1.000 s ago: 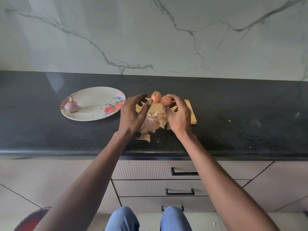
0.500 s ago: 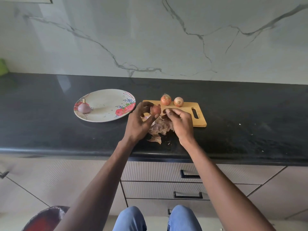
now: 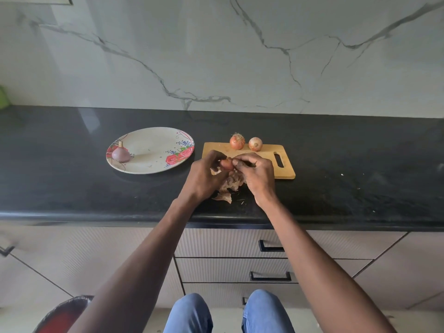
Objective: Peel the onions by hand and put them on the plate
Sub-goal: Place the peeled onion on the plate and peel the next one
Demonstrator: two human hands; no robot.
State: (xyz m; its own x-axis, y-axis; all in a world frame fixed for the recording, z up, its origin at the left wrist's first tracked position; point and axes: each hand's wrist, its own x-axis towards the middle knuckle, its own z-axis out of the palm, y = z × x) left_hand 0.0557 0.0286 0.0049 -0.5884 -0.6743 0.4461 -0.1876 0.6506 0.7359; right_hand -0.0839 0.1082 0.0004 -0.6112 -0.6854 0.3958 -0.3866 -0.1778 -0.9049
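My left hand (image 3: 204, 176) holds a small reddish onion (image 3: 226, 164) just above the near left corner of the wooden cutting board (image 3: 266, 162). My right hand (image 3: 258, 174) pinches the top of that same onion with its fingertips. Two unpeeled onions, one with a rooty tuft (image 3: 237, 141) and one smoother (image 3: 255, 143), stand at the board's far edge. A floral plate (image 3: 153, 145) lies to the left with one peeled purple onion (image 3: 120, 153) on its left side. Loose skins (image 3: 228, 188) lie below my hands.
The black counter (image 3: 360, 169) runs full width, with its front edge just behind my wrists. Drawers with dark handles (image 3: 270, 276) sit below. A green object (image 3: 3, 97) shows at the far left. A marble wall rises behind.
An onion was lifted off the board's far edge and brought toward me. Both hands have closed together around it over the skins.
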